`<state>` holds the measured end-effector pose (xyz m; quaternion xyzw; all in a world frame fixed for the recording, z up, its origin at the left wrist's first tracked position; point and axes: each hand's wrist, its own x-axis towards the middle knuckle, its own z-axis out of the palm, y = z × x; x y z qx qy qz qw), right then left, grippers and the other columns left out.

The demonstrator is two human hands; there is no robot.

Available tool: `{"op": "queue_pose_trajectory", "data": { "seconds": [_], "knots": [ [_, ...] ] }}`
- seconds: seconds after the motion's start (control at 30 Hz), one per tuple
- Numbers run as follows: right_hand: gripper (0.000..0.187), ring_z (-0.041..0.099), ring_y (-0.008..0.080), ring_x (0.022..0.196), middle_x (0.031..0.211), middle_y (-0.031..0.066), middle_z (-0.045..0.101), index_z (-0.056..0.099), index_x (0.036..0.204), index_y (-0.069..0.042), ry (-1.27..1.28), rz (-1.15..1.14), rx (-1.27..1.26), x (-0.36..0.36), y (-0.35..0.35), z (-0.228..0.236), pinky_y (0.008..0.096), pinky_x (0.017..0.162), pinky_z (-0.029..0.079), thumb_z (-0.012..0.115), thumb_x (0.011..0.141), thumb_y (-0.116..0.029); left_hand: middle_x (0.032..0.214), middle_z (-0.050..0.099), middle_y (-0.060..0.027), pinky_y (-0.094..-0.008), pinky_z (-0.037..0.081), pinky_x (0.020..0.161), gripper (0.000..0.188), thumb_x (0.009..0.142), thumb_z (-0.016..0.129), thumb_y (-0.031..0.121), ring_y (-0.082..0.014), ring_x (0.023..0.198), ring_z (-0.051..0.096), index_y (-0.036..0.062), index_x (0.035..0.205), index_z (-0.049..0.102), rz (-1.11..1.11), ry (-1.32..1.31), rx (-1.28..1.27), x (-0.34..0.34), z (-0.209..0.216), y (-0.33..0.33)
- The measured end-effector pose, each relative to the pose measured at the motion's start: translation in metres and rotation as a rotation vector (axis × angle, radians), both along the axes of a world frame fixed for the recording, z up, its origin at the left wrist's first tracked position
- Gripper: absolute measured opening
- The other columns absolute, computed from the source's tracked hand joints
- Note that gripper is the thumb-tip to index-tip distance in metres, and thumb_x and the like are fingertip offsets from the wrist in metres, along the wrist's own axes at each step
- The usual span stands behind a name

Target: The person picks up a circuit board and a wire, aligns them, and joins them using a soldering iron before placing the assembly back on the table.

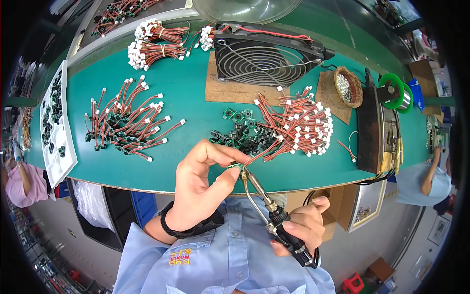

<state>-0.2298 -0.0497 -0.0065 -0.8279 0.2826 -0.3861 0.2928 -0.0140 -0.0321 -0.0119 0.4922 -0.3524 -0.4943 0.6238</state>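
Note:
My left hand (200,186) pinches a small green circuit board (235,166) between thumb and forefinger, with a red-and-black wire running from it to the wire pile. My right hand (301,228) grips the black handle of a soldering iron (274,210). The iron's tip touches the small board at the fingertips. Behind the board lie a heap of small green boards (240,132) and a bundle of red-and-black wires with white connectors (301,125).
Finished wired boards (125,122) lie spread at the left of the green table (191,88). A white tray of parts (56,122), a black fan (264,56), a tip-cleaner bowl (347,87), a solder spool (394,90) and a soldering station (377,132) surround the work area. Other people sit at far left and right.

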Motion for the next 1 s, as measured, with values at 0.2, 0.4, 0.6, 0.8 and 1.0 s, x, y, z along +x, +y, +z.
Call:
{"op": "queue_pose_trajectory", "data": {
  "seconds": [0.2, 0.4, 0.6, 0.8, 1.0],
  "knots": [
    [0.037, 0.053, 0.0095, 0.062, 0.069, -0.0066, 0.058, 0.064, 0.091, -0.018, 0.001, -0.004, 0.003, -0.0008, 0.0012, -0.0008, 0.0339, 0.080, 0.026, 0.078, 0.058, -0.026, 0.096, 0.061, -0.0188, -0.0315, 0.046, 0.080, 0.013, 0.079, 0.054, -0.004, -0.0197, 0.089, 0.059, 0.0025, 0.086, 0.045, -0.005, -0.016, 0.002, -0.0009, 0.0008, 0.0002],
    [0.036, 0.053, 0.0093, 0.062, 0.067, -0.0067, 0.058, 0.064, 0.091, -0.019, -0.013, -0.014, 0.001, 0.0000, 0.0018, -0.0028, 0.0338, 0.081, 0.026, 0.077, 0.058, -0.025, 0.095, 0.061, -0.0184, -0.0312, 0.046, 0.081, 0.013, 0.079, 0.054, -0.003, -0.0197, 0.089, 0.060, 0.0027, 0.086, 0.045, 0.007, -0.052, -0.008, -0.0018, 0.0007, 0.0000],
    [0.035, 0.053, 0.0093, 0.063, 0.068, -0.0066, 0.058, 0.064, 0.091, -0.019, -0.001, -0.024, -0.011, -0.0005, 0.0033, -0.0035, 0.0336, 0.082, 0.026, 0.077, 0.059, -0.026, 0.094, 0.064, -0.0157, -0.0309, 0.047, 0.079, 0.016, 0.077, 0.055, -0.008, -0.0181, 0.089, 0.061, 0.0019, 0.085, 0.046, 0.020, -0.113, -0.044, -0.0015, -0.0012, -0.0003],
    [0.035, 0.053, 0.0092, 0.065, 0.070, -0.0065, 0.058, 0.065, 0.091, -0.021, 0.053, -0.025, 0.012, -0.0027, 0.0063, 0.0000, 0.0327, 0.084, 0.027, 0.078, 0.059, -0.027, 0.094, 0.063, -0.0169, -0.0312, 0.047, 0.079, 0.014, 0.078, 0.056, -0.005, -0.0192, 0.088, 0.061, 0.0020, 0.085, 0.046, 0.039, -0.112, -0.044, -0.0029, 0.0010, -0.0008],
    [0.034, 0.053, 0.0092, 0.065, 0.070, -0.0066, 0.058, 0.066, 0.089, -0.021, 0.079, -0.023, 0.003, -0.0050, 0.0089, -0.0003, 0.0325, 0.085, 0.027, 0.078, 0.058, -0.027, 0.093, 0.064, -0.0160, -0.0312, 0.048, 0.078, 0.014, 0.078, 0.056, -0.006, -0.0188, 0.088, 0.062, 0.0018, 0.085, 0.046, 0.051, -0.085, -0.044, -0.0038, 0.0003, -0.0004]
  ]
}}
